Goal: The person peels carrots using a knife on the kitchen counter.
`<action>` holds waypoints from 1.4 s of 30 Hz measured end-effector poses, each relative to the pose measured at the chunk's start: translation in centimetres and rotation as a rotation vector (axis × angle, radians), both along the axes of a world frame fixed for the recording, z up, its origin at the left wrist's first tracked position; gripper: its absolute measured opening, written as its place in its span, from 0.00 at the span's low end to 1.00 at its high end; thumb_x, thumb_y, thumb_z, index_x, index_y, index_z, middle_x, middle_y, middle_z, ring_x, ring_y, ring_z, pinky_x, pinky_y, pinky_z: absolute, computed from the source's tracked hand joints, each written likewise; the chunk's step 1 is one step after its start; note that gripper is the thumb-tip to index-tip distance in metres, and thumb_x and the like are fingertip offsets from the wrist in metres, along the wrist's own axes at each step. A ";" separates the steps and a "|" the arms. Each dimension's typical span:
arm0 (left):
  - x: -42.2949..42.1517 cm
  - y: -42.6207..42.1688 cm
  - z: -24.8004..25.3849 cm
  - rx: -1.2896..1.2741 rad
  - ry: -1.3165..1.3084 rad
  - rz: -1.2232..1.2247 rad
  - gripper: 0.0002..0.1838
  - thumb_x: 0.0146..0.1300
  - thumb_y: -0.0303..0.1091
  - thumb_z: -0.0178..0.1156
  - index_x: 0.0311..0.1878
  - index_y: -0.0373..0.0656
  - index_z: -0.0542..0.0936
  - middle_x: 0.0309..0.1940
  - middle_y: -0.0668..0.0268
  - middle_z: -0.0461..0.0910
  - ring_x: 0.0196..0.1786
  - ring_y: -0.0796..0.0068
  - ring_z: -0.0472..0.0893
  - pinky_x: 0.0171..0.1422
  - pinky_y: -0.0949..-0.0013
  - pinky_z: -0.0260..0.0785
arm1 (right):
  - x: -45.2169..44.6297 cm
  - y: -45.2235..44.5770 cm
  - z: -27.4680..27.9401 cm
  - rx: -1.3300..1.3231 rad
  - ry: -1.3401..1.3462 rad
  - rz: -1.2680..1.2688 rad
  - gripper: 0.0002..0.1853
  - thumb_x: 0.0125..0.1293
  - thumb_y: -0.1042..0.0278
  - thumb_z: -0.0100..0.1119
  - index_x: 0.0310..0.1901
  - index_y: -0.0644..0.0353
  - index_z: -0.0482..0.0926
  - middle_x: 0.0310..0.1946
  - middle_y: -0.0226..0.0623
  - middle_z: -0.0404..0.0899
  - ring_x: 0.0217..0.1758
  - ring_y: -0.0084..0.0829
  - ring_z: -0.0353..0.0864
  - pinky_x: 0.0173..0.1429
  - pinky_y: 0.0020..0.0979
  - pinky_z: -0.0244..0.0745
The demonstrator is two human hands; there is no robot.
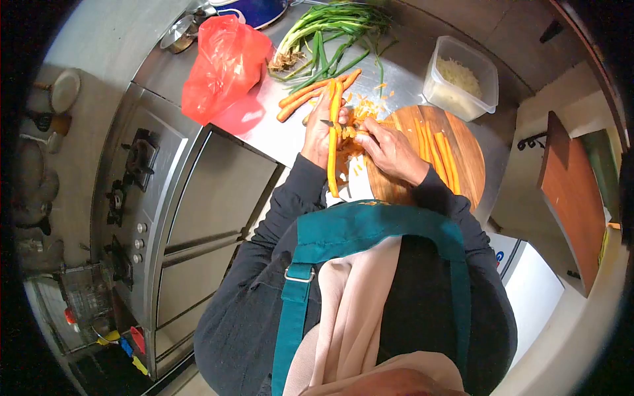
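My left hand (pixel 318 135) is closed around a long carrot (pixel 333 155), which points down toward my apron. My right hand (pixel 394 152) is closed on a small knife (pixel 327 123), its dark blade lying across the carrot; the fingers hide most of its handle. Orange peelings (pixel 367 105) are scattered on the counter beyond and beneath both hands. To the right, several peeled carrots (pixel 436 150) lie side by side on a round wooden board (pixel 470 155). More carrots (pixel 297 103) rest on the counter just beyond my left hand.
Green onions (pixel 330 41) lie at the back, beside a red plastic bag (pixel 221 69). A clear plastic container (pixel 489 104) with pale shreds stands at the back right. On the left is a gas stove (pixel 155 142); a blue pot (pixel 261 10) sits at the far edge.
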State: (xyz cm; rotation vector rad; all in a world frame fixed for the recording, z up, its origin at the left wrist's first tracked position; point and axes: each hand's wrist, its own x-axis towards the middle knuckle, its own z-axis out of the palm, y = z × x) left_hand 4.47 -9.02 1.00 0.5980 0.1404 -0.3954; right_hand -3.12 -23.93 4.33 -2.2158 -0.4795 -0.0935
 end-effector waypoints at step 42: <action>-1.5 -0.2 2.0 0.165 0.116 -0.223 0.13 0.66 0.45 0.47 0.35 0.45 0.69 0.17 0.72 0.66 0.13 0.89 0.62 0.11 0.87 0.54 | 5.4 -2.3 -3.0 0.074 0.008 -0.155 0.14 0.65 0.59 0.46 0.32 0.63 0.64 0.24 0.51 0.72 0.31 0.52 0.74 0.33 0.43 0.65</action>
